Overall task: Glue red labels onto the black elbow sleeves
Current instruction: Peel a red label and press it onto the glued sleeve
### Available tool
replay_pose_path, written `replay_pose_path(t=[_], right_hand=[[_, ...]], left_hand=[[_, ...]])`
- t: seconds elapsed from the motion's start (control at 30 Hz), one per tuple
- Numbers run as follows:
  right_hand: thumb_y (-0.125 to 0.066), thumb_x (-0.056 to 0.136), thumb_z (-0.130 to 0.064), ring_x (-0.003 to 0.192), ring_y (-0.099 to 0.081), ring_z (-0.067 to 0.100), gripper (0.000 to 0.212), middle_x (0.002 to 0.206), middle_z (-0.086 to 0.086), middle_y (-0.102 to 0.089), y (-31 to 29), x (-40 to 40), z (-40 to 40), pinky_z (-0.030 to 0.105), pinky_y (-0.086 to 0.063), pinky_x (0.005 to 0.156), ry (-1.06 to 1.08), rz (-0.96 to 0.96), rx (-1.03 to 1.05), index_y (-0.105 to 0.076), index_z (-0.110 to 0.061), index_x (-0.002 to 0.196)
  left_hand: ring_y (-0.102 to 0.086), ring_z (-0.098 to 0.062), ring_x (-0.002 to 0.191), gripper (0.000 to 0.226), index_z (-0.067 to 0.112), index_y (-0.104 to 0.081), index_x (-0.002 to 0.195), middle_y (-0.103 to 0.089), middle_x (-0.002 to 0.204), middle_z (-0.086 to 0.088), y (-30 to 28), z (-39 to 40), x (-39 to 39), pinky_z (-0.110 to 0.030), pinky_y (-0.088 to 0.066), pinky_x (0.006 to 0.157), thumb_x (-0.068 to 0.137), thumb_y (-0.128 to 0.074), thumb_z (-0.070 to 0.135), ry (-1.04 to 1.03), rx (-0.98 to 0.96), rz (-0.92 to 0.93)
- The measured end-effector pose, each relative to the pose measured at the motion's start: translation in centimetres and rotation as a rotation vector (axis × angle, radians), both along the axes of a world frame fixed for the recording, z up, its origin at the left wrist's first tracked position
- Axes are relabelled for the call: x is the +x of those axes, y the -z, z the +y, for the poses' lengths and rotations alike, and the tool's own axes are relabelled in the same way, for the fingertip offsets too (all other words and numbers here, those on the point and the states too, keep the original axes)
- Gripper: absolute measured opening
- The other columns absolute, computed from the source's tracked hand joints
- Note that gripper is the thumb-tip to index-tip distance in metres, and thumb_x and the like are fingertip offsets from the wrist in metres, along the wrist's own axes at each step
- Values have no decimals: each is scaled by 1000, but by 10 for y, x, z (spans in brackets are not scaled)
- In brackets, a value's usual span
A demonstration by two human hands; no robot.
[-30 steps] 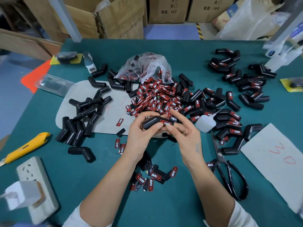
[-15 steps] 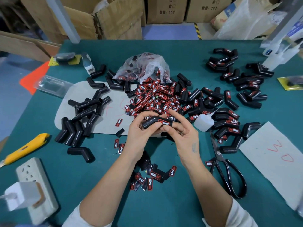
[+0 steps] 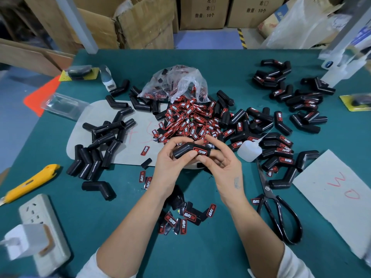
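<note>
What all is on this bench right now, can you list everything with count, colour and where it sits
held elbow sleeve: one, black with a red label, in both hands
unlabelled sleeves: many, black, left side
labelled sleeves: many, black and red, right side
loose labels: a heap, red, centre, spilling from a clear bag
stray labels: several, near edge between the forearms
glue bottle: one, white, right of the hands
scissors: one, black, right
utility knife: one, yellow, left
power strip: one, white, near left
left hand: grip on the sleeve
right hand: fingers at the label end
</note>
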State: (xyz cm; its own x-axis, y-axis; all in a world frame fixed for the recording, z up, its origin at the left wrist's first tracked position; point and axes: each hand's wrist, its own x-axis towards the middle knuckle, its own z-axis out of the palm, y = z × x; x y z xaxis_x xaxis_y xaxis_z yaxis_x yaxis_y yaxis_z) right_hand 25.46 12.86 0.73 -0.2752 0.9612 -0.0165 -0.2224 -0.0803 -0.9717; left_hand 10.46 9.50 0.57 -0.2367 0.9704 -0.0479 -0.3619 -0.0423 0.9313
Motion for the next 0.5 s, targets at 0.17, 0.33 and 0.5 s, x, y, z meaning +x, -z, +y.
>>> replay_pose_path(t=[0.17, 0.33, 0.5], right_hand=[[-80, 88, -8, 91, -62, 27, 48, 95, 40, -66, 1, 1, 1, 25, -55, 90, 12, 25, -30, -75, -36, 127], [-80, 88, -11, 89, -62, 25, 49, 94, 41, -63, 1, 1, 2, 22, -54, 87, 0, 21, -4, -73, -31, 131], [-77, 91, -10, 92, -70, 15, 49, 94, 8, -78, 3, -1, -1, 20, -53, 87, 10, 32, 27, -68, -34, 133]], left_hand=[[-75, -29, 108, 24, 23, -75, 113, -77, 122, -13, 0, 0, 1, -34, -62, 86, 91, -77, 13, -24, -30, 47], [-76, -28, 102, 23, 21, -75, 113, -77, 120, -14, 0, -1, 1, -32, -62, 85, 92, -75, 12, -26, -49, 47], [-77, -27, 101, 24, 22, -74, 113, -77, 119, -11, 0, 0, 1, -37, -63, 90, 91, -77, 12, -48, -50, 95]])
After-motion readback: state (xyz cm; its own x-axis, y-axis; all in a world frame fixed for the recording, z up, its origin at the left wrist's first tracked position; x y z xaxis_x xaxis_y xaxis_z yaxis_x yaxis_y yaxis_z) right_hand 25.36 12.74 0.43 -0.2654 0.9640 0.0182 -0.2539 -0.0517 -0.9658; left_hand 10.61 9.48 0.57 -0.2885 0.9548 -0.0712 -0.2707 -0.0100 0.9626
